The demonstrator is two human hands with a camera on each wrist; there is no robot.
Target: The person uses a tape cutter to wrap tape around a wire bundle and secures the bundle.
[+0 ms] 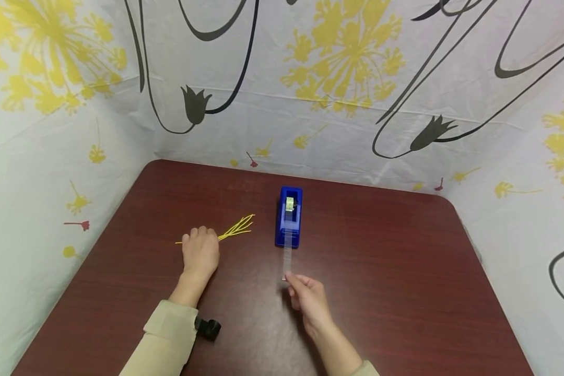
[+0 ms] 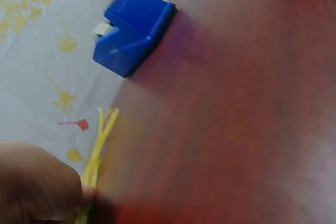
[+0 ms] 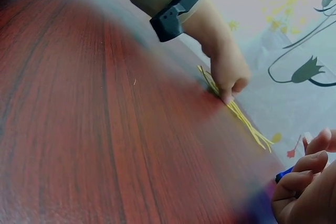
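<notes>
My left hand (image 1: 200,253) grips a small bundle of thin yellow strands (image 1: 236,228) low over the table, and their loose ends fan out to the right. In the left wrist view the yellow strands (image 2: 97,153) stick out past the thumb. A strip of clear tape (image 1: 287,256) runs from the blue tape dispenser (image 1: 289,216) toward me. Its free end is pinched between thumb and forefinger of my right hand (image 1: 309,302). That right hand (image 3: 307,182) is partly cut off in its own wrist view, with the dispenser mostly hidden behind it.
The dark red-brown table (image 1: 395,271) has rounded far corners. White cloth (image 1: 272,125) with yellow and grey flower prints hangs along its back and sides. A black wrist camera (image 1: 209,328) is strapped at the left sleeve.
</notes>
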